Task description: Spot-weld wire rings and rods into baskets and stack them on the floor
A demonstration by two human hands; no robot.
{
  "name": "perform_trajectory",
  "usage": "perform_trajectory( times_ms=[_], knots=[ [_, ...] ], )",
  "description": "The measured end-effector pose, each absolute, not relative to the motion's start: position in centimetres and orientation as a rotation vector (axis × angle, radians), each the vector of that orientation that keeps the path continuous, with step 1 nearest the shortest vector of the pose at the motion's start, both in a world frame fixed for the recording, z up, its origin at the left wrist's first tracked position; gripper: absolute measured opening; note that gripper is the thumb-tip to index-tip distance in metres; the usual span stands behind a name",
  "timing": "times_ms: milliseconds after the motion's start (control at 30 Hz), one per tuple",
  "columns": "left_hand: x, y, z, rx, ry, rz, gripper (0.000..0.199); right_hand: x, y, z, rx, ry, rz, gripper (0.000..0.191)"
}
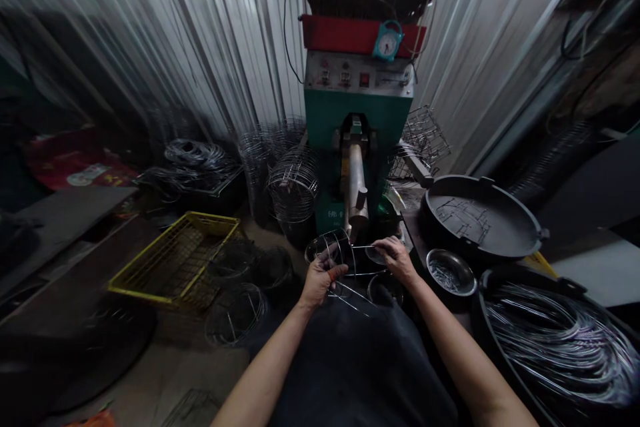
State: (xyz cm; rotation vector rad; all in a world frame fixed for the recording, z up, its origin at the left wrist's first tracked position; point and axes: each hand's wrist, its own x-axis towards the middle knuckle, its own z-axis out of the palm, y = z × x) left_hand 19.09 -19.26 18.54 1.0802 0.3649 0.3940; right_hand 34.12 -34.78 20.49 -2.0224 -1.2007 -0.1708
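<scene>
My left hand (321, 278) is closed around a round wire frame (327, 240) made of thin metal rings and crossbars. My right hand (395, 257) pinches a short metal rod (363, 247), whose far end points left to the frame's edge. Both meet just under the tip of the cylindrical arm (357, 180) of a green spot-welding machine (320, 107). Whether the rod touches the frame or the electrode cannot be told at this size. Loose wire legs of the frame stick out below my left hand.
Stacked wire rings (294, 187) stand left of the machine, near a yellow wire basket (175, 260). At right are a black round pan (480, 213), a metal bowl of small rods (451, 272) and a tub of wire hoops (555, 333). Finished-looking frames (237, 313) lie on the floor.
</scene>
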Motion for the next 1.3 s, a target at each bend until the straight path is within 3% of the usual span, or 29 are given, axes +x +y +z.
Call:
perform_trajectory(
  times_ms=[1300],
  knots=[
    [19.84, -18.52, 18.85, 1.005, 0.388, 0.346, 0.07, 34.04, -34.14, 20.52, -1.994, -1.161, -0.196, 0.019]
  ],
)
